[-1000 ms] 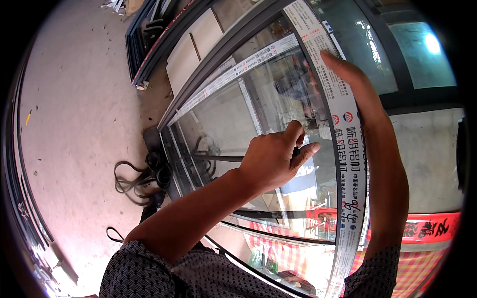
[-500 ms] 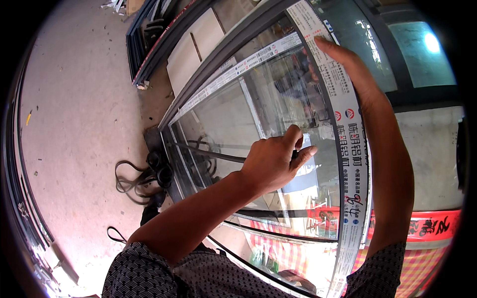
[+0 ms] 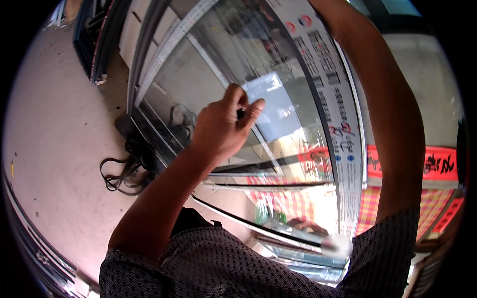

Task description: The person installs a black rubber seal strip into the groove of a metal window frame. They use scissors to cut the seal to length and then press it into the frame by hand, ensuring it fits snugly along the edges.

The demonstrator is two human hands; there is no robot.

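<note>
A large glazed window frame leans in front of me, its light metal faces covered with printed protective film. Over the glass pane, my left hand is closed in a pinch. A short dark end of a rubber strip shows between its thumb and forefinger; the rest of the strip is hidden behind hand and arm. At the top edge of the picture, my right hand lies along the outer side of the frame. Its fingers are cut off from view.
Loops of black strip lie on the concrete floor at the left. Dark profiles are stacked at the far left. A red banner and a checked cloth are at the right. More glass panes lie low near me.
My view has shifted, so the frame sits higher in the picture. My left hand, still pinched, is now farther left and higher. My right hand has slipped mostly out past the top edge.
</note>
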